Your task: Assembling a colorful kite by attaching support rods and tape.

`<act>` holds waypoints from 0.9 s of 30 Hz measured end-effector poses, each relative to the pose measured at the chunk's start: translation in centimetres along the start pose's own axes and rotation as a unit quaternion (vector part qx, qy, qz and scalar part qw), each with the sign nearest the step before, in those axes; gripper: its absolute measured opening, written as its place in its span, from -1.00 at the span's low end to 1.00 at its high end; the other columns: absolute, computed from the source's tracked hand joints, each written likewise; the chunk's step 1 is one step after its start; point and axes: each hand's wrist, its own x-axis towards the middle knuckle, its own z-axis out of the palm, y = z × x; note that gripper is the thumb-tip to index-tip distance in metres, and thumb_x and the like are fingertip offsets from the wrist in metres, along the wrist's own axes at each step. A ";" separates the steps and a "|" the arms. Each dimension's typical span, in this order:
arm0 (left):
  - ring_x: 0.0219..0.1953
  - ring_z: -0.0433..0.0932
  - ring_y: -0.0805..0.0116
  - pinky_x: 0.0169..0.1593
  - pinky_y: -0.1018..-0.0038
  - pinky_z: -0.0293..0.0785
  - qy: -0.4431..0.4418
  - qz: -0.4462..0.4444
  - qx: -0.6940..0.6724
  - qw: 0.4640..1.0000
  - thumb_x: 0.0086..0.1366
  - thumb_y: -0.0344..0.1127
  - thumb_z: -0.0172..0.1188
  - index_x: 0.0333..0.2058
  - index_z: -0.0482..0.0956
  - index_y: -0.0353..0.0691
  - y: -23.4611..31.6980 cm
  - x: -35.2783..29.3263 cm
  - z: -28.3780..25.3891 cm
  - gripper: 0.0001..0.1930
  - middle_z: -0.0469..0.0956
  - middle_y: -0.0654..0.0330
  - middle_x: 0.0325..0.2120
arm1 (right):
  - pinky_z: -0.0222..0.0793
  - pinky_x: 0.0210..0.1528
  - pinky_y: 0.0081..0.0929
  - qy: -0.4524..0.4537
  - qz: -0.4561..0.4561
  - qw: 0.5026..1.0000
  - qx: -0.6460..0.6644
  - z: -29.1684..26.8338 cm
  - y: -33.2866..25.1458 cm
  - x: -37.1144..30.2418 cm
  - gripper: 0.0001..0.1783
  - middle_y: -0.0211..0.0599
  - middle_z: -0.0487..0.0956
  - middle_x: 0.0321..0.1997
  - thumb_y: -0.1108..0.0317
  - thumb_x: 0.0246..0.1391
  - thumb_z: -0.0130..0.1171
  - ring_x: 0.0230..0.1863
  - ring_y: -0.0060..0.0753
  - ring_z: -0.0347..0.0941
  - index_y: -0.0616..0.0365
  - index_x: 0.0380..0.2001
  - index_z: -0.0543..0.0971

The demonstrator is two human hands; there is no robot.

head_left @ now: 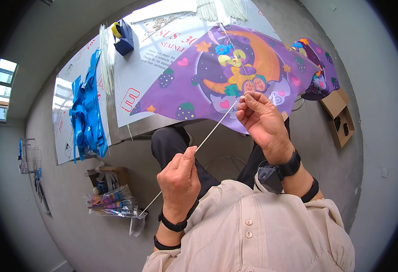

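Observation:
A thin white rod point(215, 127) slants across my lap, and my left hand point(179, 182) is closed round it near its middle. The rod's lower end points down past my left wrist. At its upper end my right hand point(267, 128) pinches something small and pale between thumb and fingertips; the detail is too small to make out. Beyond that hand a purple kite point(180, 93) lies spread on the table, printed with an orange moon and a cartoon figure. A pale thin line or rod point(240, 63) runs along the kite's middle toward my right fingertips.
Blue strips point(88, 111) hang over the table point(137, 109) at left, beside a bundle of white rods point(106, 63). A tape dispenser point(124, 38) stands behind. More white rods point(219, 10) lie at the far edge. A cardboard box point(339, 115) is at right, plastic-wrapped packs point(112, 201) at lower left.

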 end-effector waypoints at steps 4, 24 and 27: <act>-0.63 0.43 0.26 -0.56 0.41 0.32 0.003 0.002 0.004 1.000 0.02 -0.63 0.14 -0.19 0.56 -0.25 -0.1 -0.1 0.0 -0.67 0.41 0.17 -0.63 | 0.50 -0.22 -0.53 0.007 0.017 1.000 -0.019 0.4 -0.3 -0.2 -0.92 -0.24 0.56 -0.31 0.44 0.11 0.13 -0.31 -0.47 0.51 0.21 -0.34 0.51; -0.64 0.40 0.29 -0.58 0.42 0.29 0.011 0.011 0.003 1.000 0.01 -0.63 0.15 -0.20 0.56 -0.26 -0.1 0.0 0.1 -0.68 0.37 0.19 -0.65 | 0.51 -0.20 -0.56 -0.013 -0.176 0.965 -0.192 2.0 0.3 -1.0 -0.94 -0.19 0.60 -0.31 0.60 0.02 0.17 -0.32 -0.50 0.54 0.30 -0.38 0.56; -0.65 0.39 0.29 -0.59 0.41 0.28 0.010 0.013 0.008 1.000 0.01 -0.62 0.16 -0.20 0.56 -0.25 -0.2 0.0 0.1 -0.68 0.36 0.19 -0.65 | 0.49 -0.19 -0.58 -0.018 -0.204 0.954 -0.218 1.9 0.4 -1.0 -0.92 -0.19 0.60 -0.31 0.62 -0.01 0.18 -0.32 -0.52 0.53 0.30 -0.39 0.56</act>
